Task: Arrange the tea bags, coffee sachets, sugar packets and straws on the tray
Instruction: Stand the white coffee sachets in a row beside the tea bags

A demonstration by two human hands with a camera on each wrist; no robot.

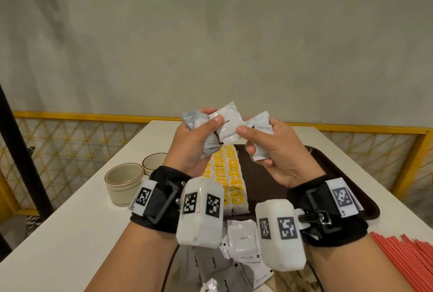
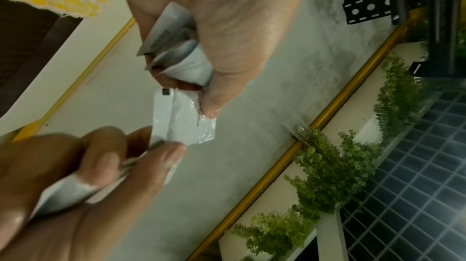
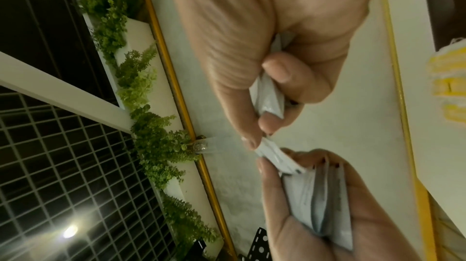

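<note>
1. Head view, frame centre: left hand (image 1: 194,141) and right hand (image 1: 269,148) each grip coffee sachets (image 1: 225,125) above the tray (image 1: 269,174).
2. Light, slick, crinkly packets; best pinched by their edges.

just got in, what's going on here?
A person is sorting coffee sachets above the table. The left hand grips a small bunch; the right hand holds a few more. The brown tray already holds rows of yellow tea bags. More sachets and the red straws lie off it.
</note>
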